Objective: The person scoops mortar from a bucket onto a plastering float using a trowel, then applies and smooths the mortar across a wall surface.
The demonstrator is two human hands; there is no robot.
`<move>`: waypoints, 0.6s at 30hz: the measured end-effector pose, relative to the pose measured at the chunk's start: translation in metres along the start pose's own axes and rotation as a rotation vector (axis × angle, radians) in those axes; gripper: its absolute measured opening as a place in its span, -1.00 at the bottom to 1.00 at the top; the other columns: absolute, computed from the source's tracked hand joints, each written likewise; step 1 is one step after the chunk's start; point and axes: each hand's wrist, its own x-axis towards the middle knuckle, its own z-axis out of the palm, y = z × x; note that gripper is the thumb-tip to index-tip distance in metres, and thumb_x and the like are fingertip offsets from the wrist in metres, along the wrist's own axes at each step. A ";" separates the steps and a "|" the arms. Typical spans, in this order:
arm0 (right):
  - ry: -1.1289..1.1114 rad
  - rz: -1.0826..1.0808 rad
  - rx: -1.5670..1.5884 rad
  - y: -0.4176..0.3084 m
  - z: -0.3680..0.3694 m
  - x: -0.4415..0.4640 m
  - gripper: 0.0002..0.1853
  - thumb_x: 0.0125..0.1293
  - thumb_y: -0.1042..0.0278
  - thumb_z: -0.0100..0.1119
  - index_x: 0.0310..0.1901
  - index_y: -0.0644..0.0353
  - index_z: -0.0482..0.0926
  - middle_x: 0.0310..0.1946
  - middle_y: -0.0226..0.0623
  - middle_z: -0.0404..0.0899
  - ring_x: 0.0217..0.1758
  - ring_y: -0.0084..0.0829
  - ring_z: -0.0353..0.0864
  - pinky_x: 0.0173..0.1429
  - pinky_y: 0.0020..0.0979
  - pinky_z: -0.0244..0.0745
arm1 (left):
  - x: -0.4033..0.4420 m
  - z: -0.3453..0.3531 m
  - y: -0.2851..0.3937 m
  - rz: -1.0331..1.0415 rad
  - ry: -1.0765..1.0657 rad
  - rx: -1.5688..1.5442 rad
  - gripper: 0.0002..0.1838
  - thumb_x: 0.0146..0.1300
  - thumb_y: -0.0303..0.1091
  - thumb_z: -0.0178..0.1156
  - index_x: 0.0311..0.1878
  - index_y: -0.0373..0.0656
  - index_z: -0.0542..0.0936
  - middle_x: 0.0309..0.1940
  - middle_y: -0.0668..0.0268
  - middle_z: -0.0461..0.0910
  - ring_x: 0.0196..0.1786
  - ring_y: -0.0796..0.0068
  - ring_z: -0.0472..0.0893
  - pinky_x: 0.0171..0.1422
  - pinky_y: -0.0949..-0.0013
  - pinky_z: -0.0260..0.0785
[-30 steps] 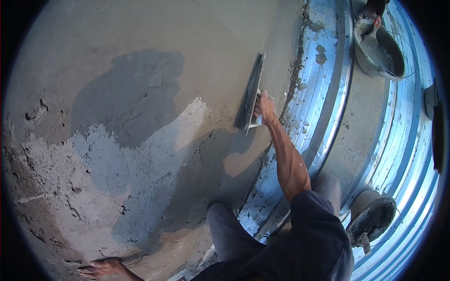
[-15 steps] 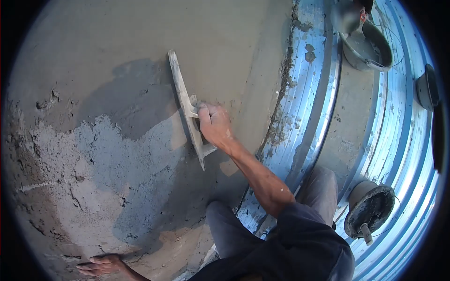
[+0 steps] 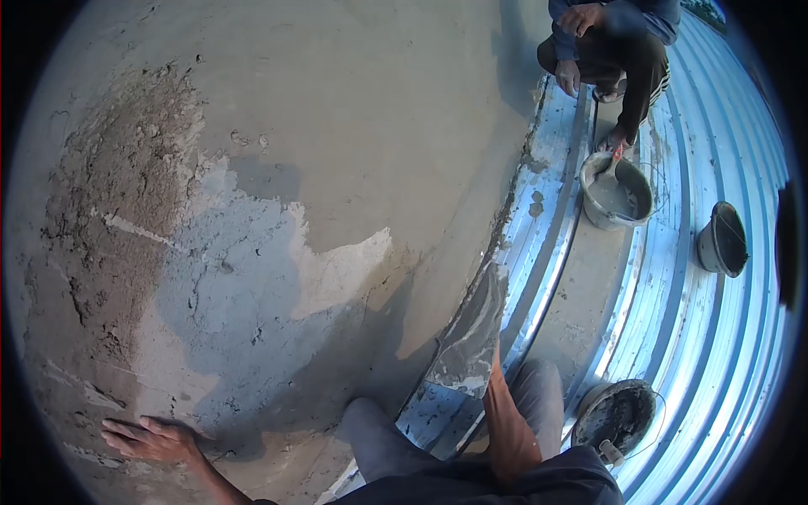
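My left hand [image 3: 153,441] lies flat on the rough lower part of the wall [image 3: 353,109], fingers spread. A long flat trowel [image 3: 471,337] shows its broad face, smeared with wet grey mortar, near the wall's lower edge. My right arm reaches up behind this trowel, and the blade hides my right hand and the handle. Smooth grey plaster covers the upper wall. Beside it are a pale bare patch and a rough brown patch.
A co-worker [image 3: 623,42] crouches at the upper right beside a bucket [image 3: 595,210] of mortar with a trowel in it. Another bucket [image 3: 711,252] stands farther right. A third bucket [image 3: 581,429] is near my knee. Ribbed metal sheeting [image 3: 690,337] runs beneath them.
The trowel has moved off the wall, down and right, and turned its mortar-covered face into view. The view has shifted, showing more of the co-worker. My left hand stays on the wall.
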 end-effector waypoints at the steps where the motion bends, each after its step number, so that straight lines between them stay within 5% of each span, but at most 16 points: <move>1: -0.047 -0.070 -0.110 -0.014 0.000 -0.003 -0.48 0.47 0.01 -0.14 0.22 0.27 0.45 0.05 -0.02 0.59 -0.04 -0.14 0.67 -0.12 -0.11 0.59 | -0.003 -0.002 0.003 0.009 0.005 -0.028 -0.32 0.51 0.11 -0.32 0.52 -0.12 0.14 0.49 0.04 0.10 0.53 0.10 0.07 0.56 -0.04 -0.13; 4: -0.207 -0.284 -0.425 -0.054 0.005 -0.003 -0.50 0.47 0.03 -0.14 0.20 0.28 0.46 0.03 -0.02 0.60 -0.06 -0.14 0.67 -0.12 -0.11 0.59 | -0.020 -0.018 0.027 -0.135 -0.129 -0.141 -0.35 0.49 0.05 -0.25 0.51 -0.12 0.16 0.49 -0.01 0.10 0.55 0.01 0.03 0.58 -0.13 -0.24; 8: -0.352 -0.557 -0.764 -0.075 -0.001 -0.019 -0.52 0.47 0.07 -0.14 0.18 0.29 0.47 0.00 -0.02 0.61 -0.09 -0.13 0.67 -0.11 -0.11 0.59 | -0.080 -0.083 0.100 -0.122 -0.540 -0.795 -0.42 0.38 -0.13 -0.14 0.38 -0.24 0.34 0.42 -0.14 0.16 0.51 -0.23 0.03 0.56 -0.23 -0.25; 10: -0.399 -0.682 -0.922 -0.083 -0.007 -0.031 -0.53 0.47 0.08 -0.14 0.17 0.29 0.48 -0.02 -0.01 0.62 -0.10 -0.13 0.68 -0.11 -0.11 0.59 | -0.109 -0.124 0.149 -0.264 -0.786 -1.416 -0.57 0.34 -0.23 -0.05 0.15 -0.30 0.52 0.06 -0.01 0.56 0.30 -0.12 0.39 0.52 -0.16 -0.05; 12: -0.441 -0.794 -1.071 -0.087 -0.014 -0.043 -0.54 0.47 0.10 -0.14 0.16 0.30 0.49 -0.03 -0.01 0.62 -0.11 -0.12 0.68 -0.11 -0.11 0.59 | -0.169 -0.167 0.202 -0.775 -1.590 -1.891 -0.51 0.49 -0.05 -0.11 0.03 -0.32 0.56 -0.21 0.19 0.70 -0.05 0.15 0.66 0.34 0.06 0.30; 13: -0.459 -0.846 -1.145 -0.088 -0.017 -0.050 -0.55 0.47 0.10 -0.14 0.15 0.30 0.49 -0.04 -0.01 0.62 -0.12 -0.12 0.68 -0.11 -0.11 0.59 | -0.215 -0.179 0.228 -0.994 -2.102 -2.105 -0.43 0.50 0.10 -0.14 0.13 -0.25 0.52 -0.14 0.16 0.69 -0.06 0.21 0.67 0.21 0.12 0.42; 15: -0.490 -0.950 -1.297 -0.092 -0.026 -0.063 -0.56 0.47 0.12 -0.14 0.14 0.30 0.50 -0.05 -0.01 0.63 -0.13 -0.12 0.68 -0.11 -0.11 0.59 | -0.206 -0.219 0.248 -1.404 -2.777 -2.077 -0.46 0.50 0.09 -0.15 0.24 -0.17 0.44 0.00 0.15 0.64 0.03 0.21 0.64 0.13 0.11 0.46; 18: -0.519 -1.104 -1.523 -0.101 -0.041 -0.076 -0.57 0.47 0.14 -0.14 0.12 0.31 0.51 -0.08 -0.01 0.64 -0.15 -0.11 0.68 -0.10 -0.11 0.59 | -0.209 -0.222 0.247 -1.443 -2.659 -2.256 -0.46 0.50 0.08 -0.15 0.25 -0.16 0.44 0.02 0.15 0.63 0.04 0.20 0.63 0.13 0.11 0.46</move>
